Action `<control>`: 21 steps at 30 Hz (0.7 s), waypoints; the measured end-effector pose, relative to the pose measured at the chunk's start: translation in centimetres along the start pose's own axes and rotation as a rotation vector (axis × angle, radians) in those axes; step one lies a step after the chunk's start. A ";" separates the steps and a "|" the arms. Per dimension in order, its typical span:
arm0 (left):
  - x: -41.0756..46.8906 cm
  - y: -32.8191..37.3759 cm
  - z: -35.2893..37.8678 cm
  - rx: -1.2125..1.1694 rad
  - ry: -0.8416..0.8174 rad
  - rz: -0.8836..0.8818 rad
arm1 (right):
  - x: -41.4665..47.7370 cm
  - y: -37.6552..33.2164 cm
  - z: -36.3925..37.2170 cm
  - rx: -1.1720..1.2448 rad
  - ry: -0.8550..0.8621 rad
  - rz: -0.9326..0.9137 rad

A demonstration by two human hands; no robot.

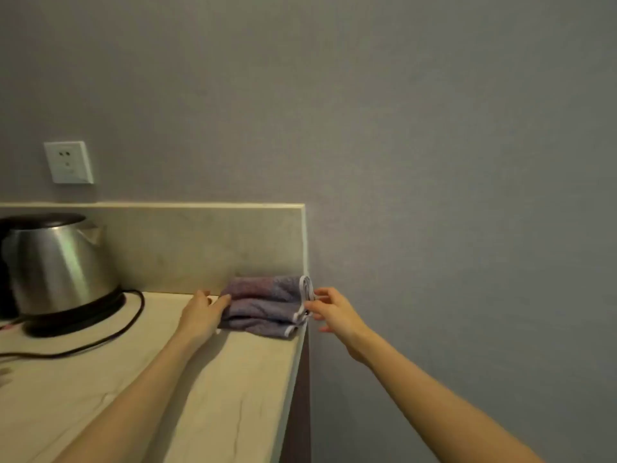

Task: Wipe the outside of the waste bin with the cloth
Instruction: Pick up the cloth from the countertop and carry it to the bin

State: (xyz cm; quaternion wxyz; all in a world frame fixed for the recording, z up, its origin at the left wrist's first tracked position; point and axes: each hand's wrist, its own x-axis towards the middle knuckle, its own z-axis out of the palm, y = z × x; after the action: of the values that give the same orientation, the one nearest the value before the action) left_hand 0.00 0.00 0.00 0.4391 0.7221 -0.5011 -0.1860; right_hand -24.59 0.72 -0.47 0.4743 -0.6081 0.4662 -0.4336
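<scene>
A folded purple-grey cloth [265, 304] with white edging lies at the back right corner of the beige counter [213, 389], against the backsplash. My left hand [202, 314] rests flat on the counter with its fingertips touching the cloth's left side. My right hand [334, 312] is off the counter's right edge, and its fingers pinch the cloth's white-edged right end. No waste bin is in view.
A steel electric kettle [56, 262] stands on its black base at the counter's left, and its black cord [110, 335] loops across the surface. A white wall socket [68, 162] is above it. The grey wall [434, 162] lies beyond the counter's right edge.
</scene>
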 end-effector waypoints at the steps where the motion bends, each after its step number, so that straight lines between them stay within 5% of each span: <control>1: 0.3 0.1 0.1 -0.007 -0.013 0.000 | 0.3 0.1 0.6 0.024 0.044 -0.004; 11: 1.1 0.5 -1.8 -0.100 -0.380 -0.029 | 1.8 1.3 3.1 0.162 0.062 -0.001; 21: -2.6 4.5 -0.4 -0.220 -0.339 0.131 | 1.2 1.1 0.7 0.425 0.071 0.066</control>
State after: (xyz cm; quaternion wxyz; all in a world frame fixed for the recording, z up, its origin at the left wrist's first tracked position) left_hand -3.32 1.96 3.44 0.4357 0.5941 -0.5905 -0.3294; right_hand -23.83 -0.49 -1.53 0.5891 -0.4632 0.4002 -0.5275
